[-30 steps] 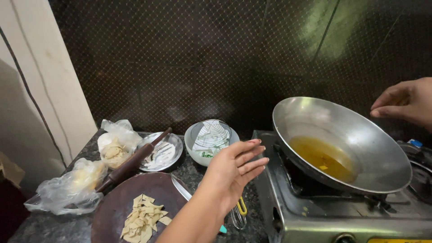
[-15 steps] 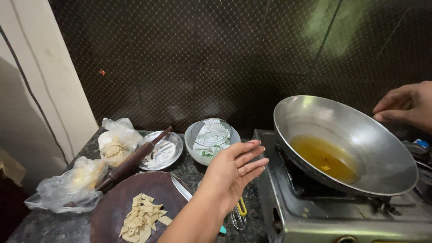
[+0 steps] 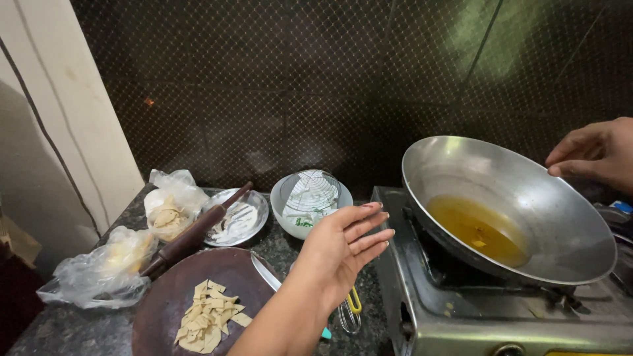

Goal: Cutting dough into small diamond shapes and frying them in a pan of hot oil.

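My left hand (image 3: 339, 247) hovers open, palm up and fingers together, over the dark counter just left of the gas stove (image 3: 461, 310). It holds nothing. My right hand (image 3: 593, 155) reaches in from the right, fingers curled at the far rim of a steel wok (image 3: 527, 198) tilted on the burner. Yellow oil (image 3: 478, 227) pools in the wok's bottom. Below my left forearm a round dark board (image 3: 165, 306) carries a heap of cut dough strips (image 3: 208, 316) and a knife (image 3: 267, 271).
A wooden rolling pin (image 3: 191, 234) lies across a steel plate (image 3: 241, 221). A steel bowl (image 3: 310, 201) holds a wire skimmer. Two plastic bags (image 3: 99, 267) with dough sit at the left by a white wall. A whisk (image 3: 349, 313) lies beside the stove.
The view has shifted slightly right. My right hand has slid a little along the wok's far rim. My left hand stays open in the same spot.
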